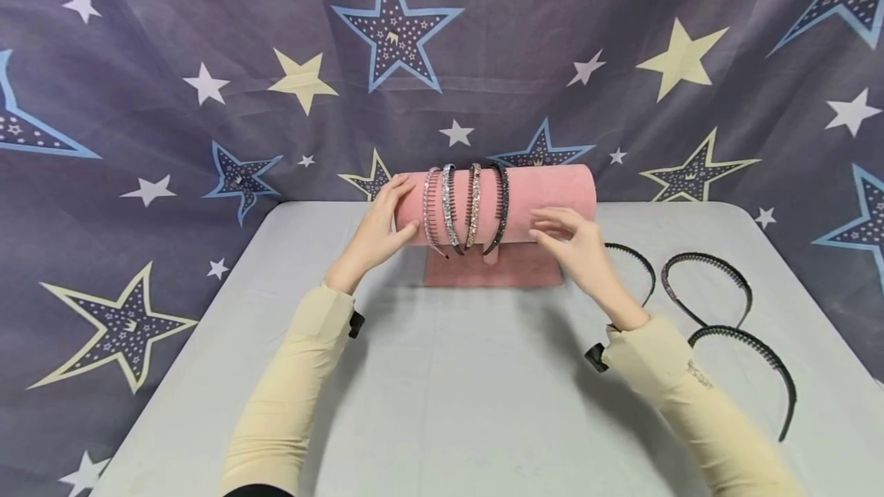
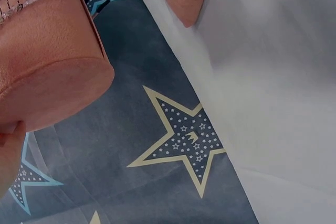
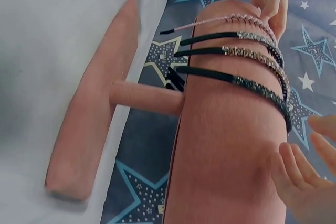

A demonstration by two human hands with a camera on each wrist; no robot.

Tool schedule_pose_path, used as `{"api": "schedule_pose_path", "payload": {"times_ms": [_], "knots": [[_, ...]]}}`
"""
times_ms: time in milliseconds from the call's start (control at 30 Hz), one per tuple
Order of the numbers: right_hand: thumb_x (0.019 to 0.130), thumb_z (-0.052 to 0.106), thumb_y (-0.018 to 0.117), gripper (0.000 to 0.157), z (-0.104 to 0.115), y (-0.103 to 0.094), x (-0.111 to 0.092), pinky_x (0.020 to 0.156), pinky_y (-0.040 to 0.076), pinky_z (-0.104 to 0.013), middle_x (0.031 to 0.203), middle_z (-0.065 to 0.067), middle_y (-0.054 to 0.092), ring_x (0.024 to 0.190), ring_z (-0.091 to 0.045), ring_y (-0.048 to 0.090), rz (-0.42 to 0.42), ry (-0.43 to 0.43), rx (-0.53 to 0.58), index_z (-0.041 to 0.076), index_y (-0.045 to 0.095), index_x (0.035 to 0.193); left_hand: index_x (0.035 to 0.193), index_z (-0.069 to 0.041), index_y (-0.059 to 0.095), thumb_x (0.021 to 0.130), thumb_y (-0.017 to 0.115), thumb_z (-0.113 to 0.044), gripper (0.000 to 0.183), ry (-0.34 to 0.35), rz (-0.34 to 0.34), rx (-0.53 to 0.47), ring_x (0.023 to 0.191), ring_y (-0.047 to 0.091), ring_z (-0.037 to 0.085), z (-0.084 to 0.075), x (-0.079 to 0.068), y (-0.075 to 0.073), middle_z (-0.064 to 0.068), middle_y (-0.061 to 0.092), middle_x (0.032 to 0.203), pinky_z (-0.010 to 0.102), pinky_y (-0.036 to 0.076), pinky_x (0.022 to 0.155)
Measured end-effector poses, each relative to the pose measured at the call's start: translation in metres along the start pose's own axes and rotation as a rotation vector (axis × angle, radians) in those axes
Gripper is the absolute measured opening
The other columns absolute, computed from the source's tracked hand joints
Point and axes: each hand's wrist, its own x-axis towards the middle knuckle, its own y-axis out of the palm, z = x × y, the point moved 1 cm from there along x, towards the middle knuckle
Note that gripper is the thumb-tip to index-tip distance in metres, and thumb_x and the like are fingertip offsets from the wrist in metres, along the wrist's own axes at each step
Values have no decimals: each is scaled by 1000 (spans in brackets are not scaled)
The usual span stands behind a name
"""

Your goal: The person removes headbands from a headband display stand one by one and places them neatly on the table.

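Observation:
A pink plush headband stand (image 1: 542,198) has a horizontal roll on a post above a flat base (image 1: 493,271). Four-odd is not needed: several toothed headbands circle its left half: pink (image 1: 430,209), silver (image 1: 449,205), gold-toned (image 1: 473,205) and black glittery (image 1: 503,205). My left hand (image 1: 376,228) rests against the roll's left end, fingers near the top edge and thumb lower; the left wrist view shows only part of the thumb (image 2: 9,156). My right hand (image 1: 569,240) is at the roll's front right, fingers extended and slightly bent, holding nothing. Whether its fingertips touch the plush I cannot tell.
Three dark headbands lie at the table's right: one partly behind my right hand (image 1: 638,263), one looped (image 1: 711,258), one nearest (image 1: 766,355). The pale tabletop (image 1: 442,390) meets a star-patterned curtain (image 1: 242,37) behind.

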Motion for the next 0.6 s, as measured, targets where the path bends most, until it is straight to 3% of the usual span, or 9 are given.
{"api": "schedule_pose_path", "payload": {"times_ms": [300,600], "knots": [[77,1,64,30,-20,14,8,82,49,-28,104,-16,58,92,-26,58,-57,-29,-32,-5,61,107,132,-2,36,80,58,-13,58,2,-5,-7,132,18,28,-2,1,-1,15,28,139,38,15,109],[73,-4,66,29,-16,29,10,80,50,-32,104,-18,57,91,-29,58,-127,-76,-33,-6,63,102,132,-2,36,79,58,-13,58,-4,-5,-9,132,17,26,-1,1,1,15,28,139,38,14,109]]}}
